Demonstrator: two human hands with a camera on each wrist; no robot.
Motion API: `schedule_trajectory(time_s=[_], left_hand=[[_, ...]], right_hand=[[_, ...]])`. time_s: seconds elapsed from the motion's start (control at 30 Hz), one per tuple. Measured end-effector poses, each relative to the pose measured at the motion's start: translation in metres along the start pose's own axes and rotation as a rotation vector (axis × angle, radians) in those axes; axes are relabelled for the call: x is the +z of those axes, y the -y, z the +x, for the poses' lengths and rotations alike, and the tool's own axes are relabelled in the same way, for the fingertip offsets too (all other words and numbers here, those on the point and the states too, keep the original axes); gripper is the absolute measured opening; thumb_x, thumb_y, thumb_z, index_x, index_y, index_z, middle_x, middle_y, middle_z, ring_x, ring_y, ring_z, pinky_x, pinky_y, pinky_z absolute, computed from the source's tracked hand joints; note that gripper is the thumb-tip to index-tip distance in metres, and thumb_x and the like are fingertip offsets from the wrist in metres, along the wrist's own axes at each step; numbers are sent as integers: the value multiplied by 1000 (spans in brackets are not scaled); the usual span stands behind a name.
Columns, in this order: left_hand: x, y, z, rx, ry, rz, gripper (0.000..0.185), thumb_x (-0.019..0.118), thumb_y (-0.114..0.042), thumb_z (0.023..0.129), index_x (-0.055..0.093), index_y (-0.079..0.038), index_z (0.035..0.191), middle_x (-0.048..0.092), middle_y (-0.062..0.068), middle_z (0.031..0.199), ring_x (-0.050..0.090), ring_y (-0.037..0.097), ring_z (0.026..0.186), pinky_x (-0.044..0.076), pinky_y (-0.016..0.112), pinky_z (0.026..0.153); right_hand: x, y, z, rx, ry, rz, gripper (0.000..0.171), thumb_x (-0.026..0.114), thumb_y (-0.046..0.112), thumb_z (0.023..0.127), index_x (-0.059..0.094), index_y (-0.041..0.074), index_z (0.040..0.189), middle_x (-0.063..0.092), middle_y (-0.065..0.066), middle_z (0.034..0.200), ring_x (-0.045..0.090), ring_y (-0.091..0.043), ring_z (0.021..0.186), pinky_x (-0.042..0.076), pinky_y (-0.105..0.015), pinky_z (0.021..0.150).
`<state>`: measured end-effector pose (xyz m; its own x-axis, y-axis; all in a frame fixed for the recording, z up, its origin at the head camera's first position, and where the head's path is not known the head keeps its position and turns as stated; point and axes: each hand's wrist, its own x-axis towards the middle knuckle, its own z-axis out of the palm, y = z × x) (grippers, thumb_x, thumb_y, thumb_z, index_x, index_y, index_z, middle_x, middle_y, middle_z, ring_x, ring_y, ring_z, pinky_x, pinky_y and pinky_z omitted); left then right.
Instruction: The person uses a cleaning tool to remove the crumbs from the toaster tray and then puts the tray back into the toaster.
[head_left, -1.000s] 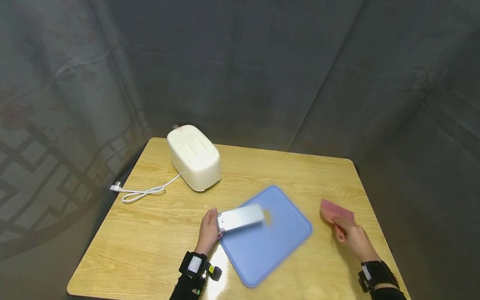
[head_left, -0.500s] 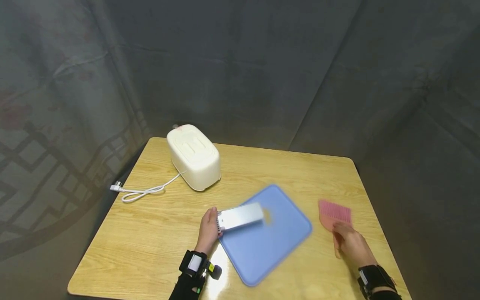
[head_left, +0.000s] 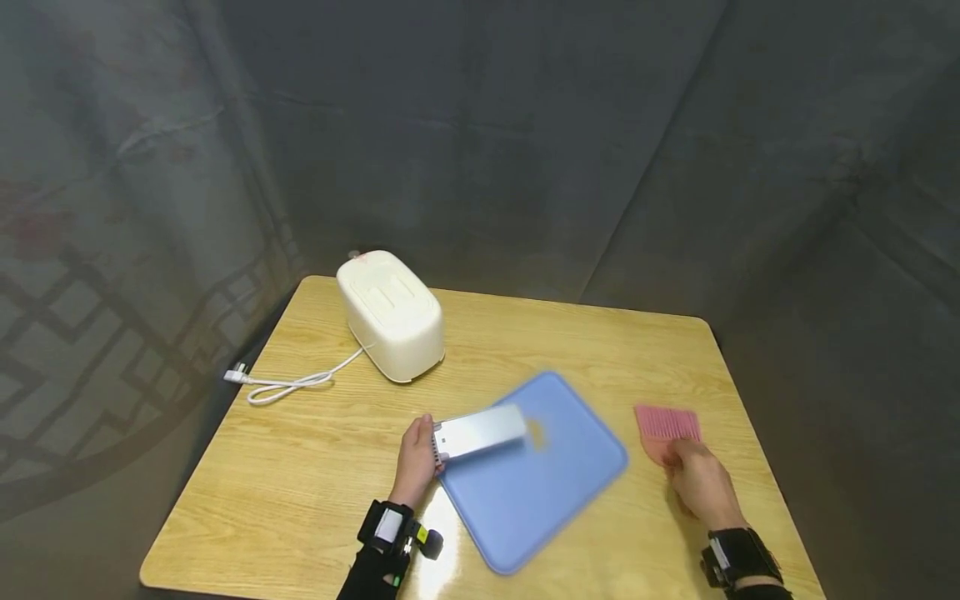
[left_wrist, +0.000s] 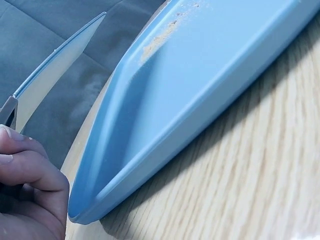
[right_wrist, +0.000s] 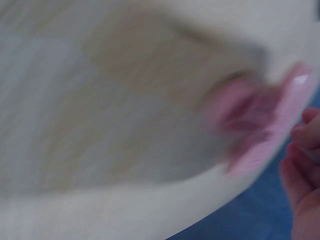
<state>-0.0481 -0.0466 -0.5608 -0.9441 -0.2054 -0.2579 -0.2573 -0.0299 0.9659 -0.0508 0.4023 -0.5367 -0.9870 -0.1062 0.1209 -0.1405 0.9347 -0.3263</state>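
Bare table (head_left: 525,333) behind blue tray (head_left: 540,492) — white appliance (head_left: 390,315), cord (head_left: 296,383) far-left

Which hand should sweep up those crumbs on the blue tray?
Probably the right hand: it already holds the pink brush, just beside the blue tray. The left hand is busy gripping the silver tray over the crumbs.

The head view looks down and forward from above the wooden table (head_left: 525,333), taking in its whole top in the lower half of the frame. The left wrist view sits very near the blue tray (left_wrist: 200,85), which the head view shares (head_left: 555,492); the right wrist view, close and blurred, shares the pink brush (right_wrist: 260,125) at its right edge.
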Motion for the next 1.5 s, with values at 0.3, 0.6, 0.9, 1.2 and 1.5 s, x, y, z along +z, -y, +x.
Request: schedule_trajectory(time_s=[0.3,0.6,0.9,1.2,1.5], left_hand=[[2,-3,-1,-25,8,-49,43,29,-34,114,52,3,108,54,5,69,50,13,48,43,21,41],[7,-9,-2,-30,47,-223,36,32,-27,114,47,5,110,62,9,75,59,15,52,51,25,46],[16,-9,-6,-11,101,-257,26,37,-18,112,46,7,109,65,9,85,64,15,63,56,26,54],[32,-10,-13,-65,196,-373,19,39,-15,111,45,3,107,67,14,95,68,16,76,60,31,69],[39,-12,-16,-57,258,-379,14,38,-10,109,43,3,109,64,17,99,68,19,78,60,32,74]], right_hand=[[-7,77,26,64,-61,198,17,66,0,92,69,-9,107,71,-26,99,69,-38,86,57,-52,73],[9,152,40,98,107,477,20,69,5,93,71,-4,111,73,-18,104,70,-32,94,58,-48,84],[22,197,48,134,360,735,20,69,15,96,71,-1,107,73,-9,92,69,-21,81,60,-36,74],[43,219,49,250,598,1100,34,68,20,98,65,-10,115,70,-26,99,72,-39,89,61,-45,82],[54,224,54,335,530,1178,32,68,7,96,61,-15,117,71,-21,92,72,-24,75,62,-37,74]])
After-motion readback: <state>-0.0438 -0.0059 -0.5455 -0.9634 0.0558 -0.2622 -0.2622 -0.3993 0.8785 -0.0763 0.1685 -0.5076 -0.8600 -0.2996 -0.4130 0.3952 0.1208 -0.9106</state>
